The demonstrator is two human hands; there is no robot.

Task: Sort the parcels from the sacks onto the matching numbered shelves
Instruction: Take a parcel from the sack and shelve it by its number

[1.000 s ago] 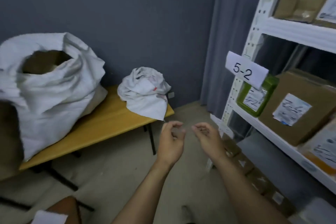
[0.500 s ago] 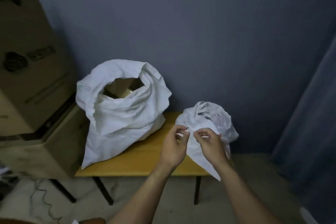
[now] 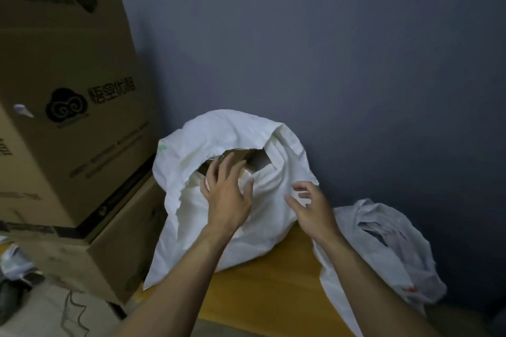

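At the mouth of the large white sack (image 3: 186, 150), the left hand (image 3: 228, 197) is spread, fingers straight, over a taped parcel (image 3: 244, 175) inside. Just right of that mouth the right hand (image 3: 310, 209) is held loosely curled, nothing grasped.

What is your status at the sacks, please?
Left hand open, fingers spread at mouth of big sack. Right hand open beside it, holding nothing. Brown parcel inside, not yet gripped, partly under sack cloth.
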